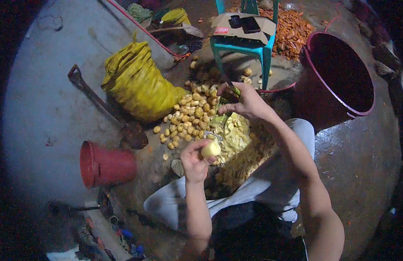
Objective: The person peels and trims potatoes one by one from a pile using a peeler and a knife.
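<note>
1. Low in front of my seated wearer, between the bent legs (pixel 177 202), I hold a pale peeled potato (pixel 211 149) in the left hand (pixel 197 161), fingers and thumb closed around its left and lower edges.
2. Above and to the right, my right hand (pixel 241 102) is curled around a green tool (pixel 236 91); a thin metal piece (pixel 213 135) lies near the potato's upper edge, and I cannot tell whether it joins the tool.
3. Beyond the left hand, a pile of brown potatoes (pixel 192 115) spreads up to the foot of the yellow sack (pixel 140 82). Pale peelings (pixel 236 135) border the pile on its right.
4. On my left, floor shows between the red bucket (pixel 112 164) and the near knee; the shovel (pixel 99 100) slants down between bucket and sack, narrowing that side.
5. On my right, the big tub (pixel 336 78) stands close beyond the other knee, its rim tilted towards me, with wet floor (pixel 353 174) reaching down past my elbow.
6. Ahead, the teal stool (pixel 240 48) bounds the pile, carrying flattened cardboard (pixel 266 27).
</note>
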### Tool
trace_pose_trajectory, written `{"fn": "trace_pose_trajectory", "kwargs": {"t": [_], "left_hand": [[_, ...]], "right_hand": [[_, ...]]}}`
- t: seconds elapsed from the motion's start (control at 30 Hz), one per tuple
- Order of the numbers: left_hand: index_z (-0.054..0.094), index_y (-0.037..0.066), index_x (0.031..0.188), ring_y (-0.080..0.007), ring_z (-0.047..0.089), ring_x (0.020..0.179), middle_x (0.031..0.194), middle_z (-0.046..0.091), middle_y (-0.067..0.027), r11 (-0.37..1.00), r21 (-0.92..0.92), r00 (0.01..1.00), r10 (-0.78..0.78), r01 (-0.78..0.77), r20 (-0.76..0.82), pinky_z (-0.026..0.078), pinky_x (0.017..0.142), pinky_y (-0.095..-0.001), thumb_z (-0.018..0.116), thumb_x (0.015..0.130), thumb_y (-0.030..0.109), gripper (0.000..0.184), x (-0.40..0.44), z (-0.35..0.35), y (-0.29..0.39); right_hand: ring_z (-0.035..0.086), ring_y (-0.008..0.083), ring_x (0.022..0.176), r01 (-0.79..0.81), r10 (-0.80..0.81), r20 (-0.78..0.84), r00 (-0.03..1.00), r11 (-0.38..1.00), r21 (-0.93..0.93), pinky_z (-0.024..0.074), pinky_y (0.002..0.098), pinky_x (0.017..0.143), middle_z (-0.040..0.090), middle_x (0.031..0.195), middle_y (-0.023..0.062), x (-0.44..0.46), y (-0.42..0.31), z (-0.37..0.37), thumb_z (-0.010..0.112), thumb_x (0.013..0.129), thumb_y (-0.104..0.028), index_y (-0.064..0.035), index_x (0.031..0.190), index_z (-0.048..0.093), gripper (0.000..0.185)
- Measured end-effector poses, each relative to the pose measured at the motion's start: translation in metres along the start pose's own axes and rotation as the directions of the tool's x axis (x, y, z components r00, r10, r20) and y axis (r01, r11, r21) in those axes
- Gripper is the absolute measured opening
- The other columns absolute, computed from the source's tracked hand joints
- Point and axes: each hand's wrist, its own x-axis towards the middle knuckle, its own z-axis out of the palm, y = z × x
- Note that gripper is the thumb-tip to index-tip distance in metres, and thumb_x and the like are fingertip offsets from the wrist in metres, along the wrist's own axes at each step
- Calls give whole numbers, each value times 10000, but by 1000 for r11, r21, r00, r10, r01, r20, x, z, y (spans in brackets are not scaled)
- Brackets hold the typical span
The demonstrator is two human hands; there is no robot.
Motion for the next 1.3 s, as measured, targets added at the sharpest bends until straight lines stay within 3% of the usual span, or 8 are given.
{"fn": "trace_pose_trajectory", "kwargs": {"t": [0.17, 0.5, 0.67, 0.77, 0.9, 1.0, 1.1, 1.3], "left_hand": [[609, -19, 1053, -201, 632, 940, 1019, 647, -114, 1000, 25, 1000, 9, -10, 19, 520, 872, -332, 852, 641, 20, 480, 1, 6, 4], [601, -12, 1032, -204, 638, 947, 1021, 653, -117, 999, 34, 998, 2, -4, 61, 528, 856, -337, 853, 647, 26, 461, 2, -4, -9], [604, -4, 1020, -211, 639, 958, 1036, 654, -129, 1000, -2, 1000, -3, 3, 7, 535, 857, -346, 853, 626, -5, 466, 1, -6, -3], [605, 1, 1017, -213, 640, 961, 1037, 656, -125, 996, 89, 1000, -8, 9, -4, 539, 850, -346, 859, 612, -1, 478, -3, -1, -7], [599, 7, 1042, -218, 645, 944, 1033, 657, -119, 989, -148, 1000, -26, 26, 0, 537, 851, -350, 847, 618, 0, 490, -5, 2, -12], [598, 10, 1055, -218, 647, 951, 1027, 660, -116, 964, -261, 995, -69, 50, -66, 530, 862, -357, 815, 631, -20, 478, -6, -6, -16], [597, 15, 1072, -220, 651, 960, 1022, 666, -115, 948, -308, 992, -102, 77, -68, 523, 876, -365, 780, 643, -21, 468, -9, -20, -29], [592, 44, 1134, -225, 633, 992, 1065, 659, -102, 865, -492, 987, -147, 99, -60, 516, 874, -365, 737, 661, -7, 496, -8, -11, -25]], "right_hand": [[593, 173, 970, 213, -217, 206, 954, 976, 38, 460, 336, 878, 663, 1000, 69, -7, -14, 1, 870, 654, -268, -24, 1028, 628, 508], [618, 197, 920, 9, -43, -124, 991, 966, -259, 471, 342, 845, 676, 957, 95, 10, 26, -7, 864, 650, -233, -20, 1036, 613, 507], [602, 198, 960, 104, -112, 197, 974, 993, 47, 445, 334, 892, 660, 940, 108, -4, -9, 0, 866, 653, -250, -8, 1003, 618, 492], [614, 216, 952, 60, -39, 145, 989, 987, -147, 469, 349, 852, 667, 983, 125, -2, 4, 4, 860, 666, -269, -16, 1027, 629, 497], [607, 211, 942, -70, 71, 13, 997, 996, -58, 471, 340, 846, 650, 967, 97, 4, 4, -8, 862, 658, -258, -30, 1016, 614, 492], [592, 190, 968, 260, -262, 90, 961, 965, 34, 450, 347, 889, 646, 976, 76, -6, -12, 8, 865, 664, -308, -34, 1015, 615, 511], [637, 290, 935, 15, -23, -79, 997, 995, -96, 486, 388, 832, 664, 954, 144, 1, 11, 15, 863, 635, -375, -37, 997, 633, 546], [583, 160, 980, 199, -205, 49, 977, 974, 110, 451, 335, 897, 642, 1031, 59, -9, -8, 19, 875, 654, -230, -43, 1023, 612, 491]]}}
